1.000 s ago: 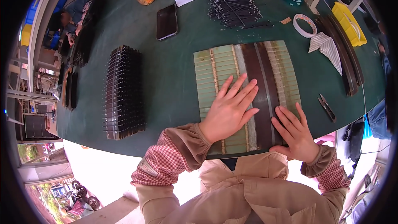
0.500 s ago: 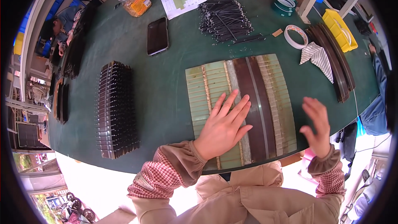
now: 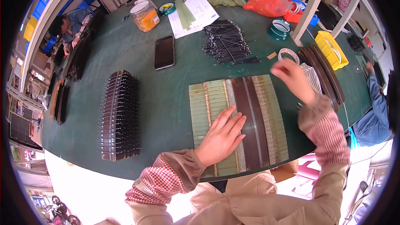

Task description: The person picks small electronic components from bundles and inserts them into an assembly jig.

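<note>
two tape rolls (image 3: 280,28), one phone (image 3: 164,52), one jar (image 3: 145,16)

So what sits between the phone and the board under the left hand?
Only bare green tabletop lies between the black phone and the slatted board, per the head view.

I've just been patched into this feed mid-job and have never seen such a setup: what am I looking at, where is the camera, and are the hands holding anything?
There is no machine here: a person works with two bare hands, and the single wide, curved picture comes from a camera worn on their head, looking down. The left hand lies flat, fingers spread, on a pale green slatted panel with dark brown strips laid along its middle. The right hand is raised above the panel's far right corner, blurred; it seems to hold nothing. The panel lies on a round green table. Also on it: a stack of dark strips, a phone, a heap of thin black rods, a jar, papers and tape rolls. Other people work at the far edges.
</note>
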Demonstrator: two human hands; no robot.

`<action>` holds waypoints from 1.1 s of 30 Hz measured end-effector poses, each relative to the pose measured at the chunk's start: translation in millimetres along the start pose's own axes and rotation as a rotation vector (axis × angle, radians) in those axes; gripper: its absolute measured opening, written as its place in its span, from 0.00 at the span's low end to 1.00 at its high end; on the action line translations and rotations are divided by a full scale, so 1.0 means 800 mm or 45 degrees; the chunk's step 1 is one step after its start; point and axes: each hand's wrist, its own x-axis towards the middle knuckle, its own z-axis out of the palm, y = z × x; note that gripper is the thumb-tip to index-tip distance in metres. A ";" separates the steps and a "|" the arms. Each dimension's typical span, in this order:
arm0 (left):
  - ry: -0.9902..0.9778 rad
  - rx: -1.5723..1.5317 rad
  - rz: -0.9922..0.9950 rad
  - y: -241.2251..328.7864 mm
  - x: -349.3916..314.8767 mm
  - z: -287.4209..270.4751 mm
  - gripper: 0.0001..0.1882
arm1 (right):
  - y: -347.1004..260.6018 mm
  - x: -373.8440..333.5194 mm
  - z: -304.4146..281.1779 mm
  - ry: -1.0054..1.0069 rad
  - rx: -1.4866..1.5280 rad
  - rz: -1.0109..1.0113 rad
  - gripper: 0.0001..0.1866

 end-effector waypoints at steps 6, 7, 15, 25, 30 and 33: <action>0.058 -0.014 -0.027 0.001 0.000 0.001 0.23 | 0.003 0.135 0.122 -0.057 -0.236 -0.010 0.16; 0.066 -0.030 -0.025 0.002 0.000 0.001 0.22 | 0.008 0.139 0.133 0.012 -0.322 -0.089 0.16; 0.058 -0.062 -0.020 0.000 0.000 -0.004 0.19 | 0.023 0.137 0.084 -0.156 0.402 0.405 0.12; 0.079 -0.099 -0.018 -0.002 0.000 -0.001 0.19 | 0.008 0.104 0.062 -0.388 0.993 0.880 0.17; 0.067 -0.106 0.016 0.002 0.001 -0.007 0.19 | 0.005 0.110 0.061 -0.433 0.256 0.484 0.19; 0.076 -0.132 -0.003 0.002 0.002 -0.006 0.19 | 0.025 0.120 0.093 -0.220 -0.318 -0.499 0.19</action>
